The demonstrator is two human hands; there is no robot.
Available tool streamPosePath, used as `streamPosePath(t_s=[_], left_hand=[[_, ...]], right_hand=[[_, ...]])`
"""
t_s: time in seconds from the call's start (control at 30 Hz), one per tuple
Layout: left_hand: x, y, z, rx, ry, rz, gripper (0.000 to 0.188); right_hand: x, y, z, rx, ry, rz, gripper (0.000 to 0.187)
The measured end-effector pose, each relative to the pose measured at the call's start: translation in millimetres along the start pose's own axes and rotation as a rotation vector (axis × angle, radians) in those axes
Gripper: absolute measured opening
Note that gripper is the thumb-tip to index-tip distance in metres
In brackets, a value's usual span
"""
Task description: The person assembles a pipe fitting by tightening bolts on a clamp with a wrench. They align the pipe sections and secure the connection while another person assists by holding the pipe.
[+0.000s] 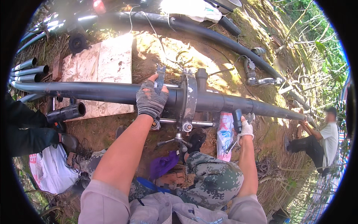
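Black pipe (pixel 89 90) lies across a metal frame (pixel 205 123), ringed by a clamp (pixel 191 97), apparently for steadiness.
Left hand (pixel 151 99) curls its fingers around a bracket (pixel 160 79) at the frame's left end; right hand (pixel 245 129), beyond the right end, wraps a wrench (pixel 251 119).

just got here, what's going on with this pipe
The wearer's gloved left hand grips a metal clamp piece over the long black pipe, while the gloved right hand holds what looks like a wrench. Right of the left hand, a clamp ring sits around the pipe. Over at the right, another person has their hands at the pipe's far end.
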State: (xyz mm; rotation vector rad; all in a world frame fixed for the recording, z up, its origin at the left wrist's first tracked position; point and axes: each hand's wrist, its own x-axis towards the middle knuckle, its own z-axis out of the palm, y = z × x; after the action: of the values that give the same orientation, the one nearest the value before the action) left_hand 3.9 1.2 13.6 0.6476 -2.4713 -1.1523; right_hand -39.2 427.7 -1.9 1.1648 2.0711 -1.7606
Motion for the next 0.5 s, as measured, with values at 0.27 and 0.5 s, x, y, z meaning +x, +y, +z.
streamPosePath(t_s=[0.27, 0.5], left_hand=[[-0.9, 0.5, 0.1, -0.039, 0.017, -0.02, 0.052], [0.4, 0.9, 0.1, 0.016, 0.011, -0.001, 0.052]], right_hand=[[-0.8, 2.5, -0.8, 0.0, -0.019, -0.044, 0.036], [-4.7, 1.7, -0.5, 0.036, -0.044, -0.02, 0.036]])
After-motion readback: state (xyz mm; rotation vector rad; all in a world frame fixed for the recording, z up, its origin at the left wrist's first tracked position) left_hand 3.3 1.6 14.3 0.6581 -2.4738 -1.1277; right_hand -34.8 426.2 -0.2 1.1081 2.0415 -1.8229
